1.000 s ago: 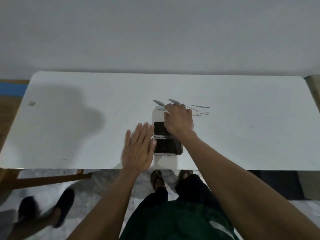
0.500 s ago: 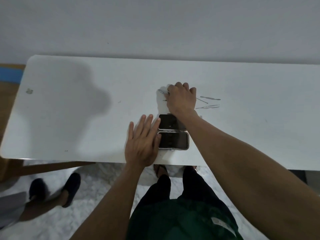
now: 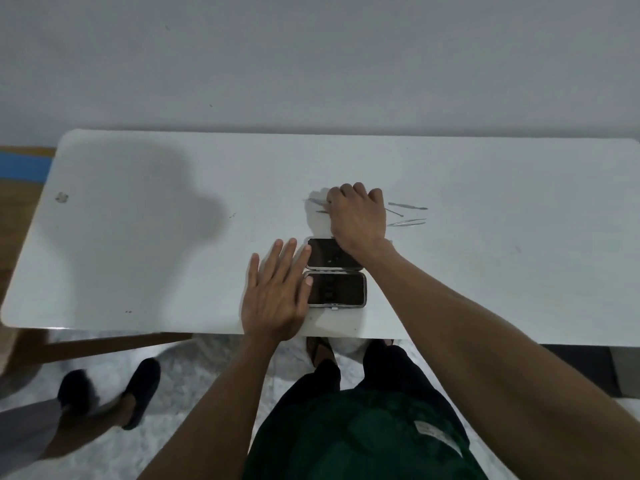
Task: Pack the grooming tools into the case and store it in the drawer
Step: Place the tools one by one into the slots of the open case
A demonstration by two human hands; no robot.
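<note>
— Step in hand?

— Gathering, by the look of it. Case (image 3: pixel 336 271) lying open flat near the front edge of the white table (image 3: pixel 138 237), two dark halves side by side, nothing clearly seated in either yet. Right hand (image 3: pixel 358 216) just behind the case, curled knuckles-up over the near end of the tools, fingers bent down onto them; impossible to tell whether anything is actually pinched, since the fingertips stay hidden under the palm. Left hand (image 3: pixel 275 296) flat and spread beside the case, fingers apart, thumb and forefinger touching its left edge, apparently steadying it.

— Next move?

— Probably lifting one thin tool clear of the others and laying it into a half of the case. Calls for a fine pinch, since the pieces lie flat and close together, and for keeping the case from sliding.

— Count?

— One case, two halves. Loose tools (image 3: pixel 407 221): three slim metal pieces showing to the right of the right hand, two more tips poking out to its left at (image 3: pixel 320 202); possibly the same pieces passing under the hand, so five at most, and anything beneath the palm uncounted. Two hands. No drawer in view.

— Progress?

— Early: packing seemingly not begun, storing still to come.
</note>
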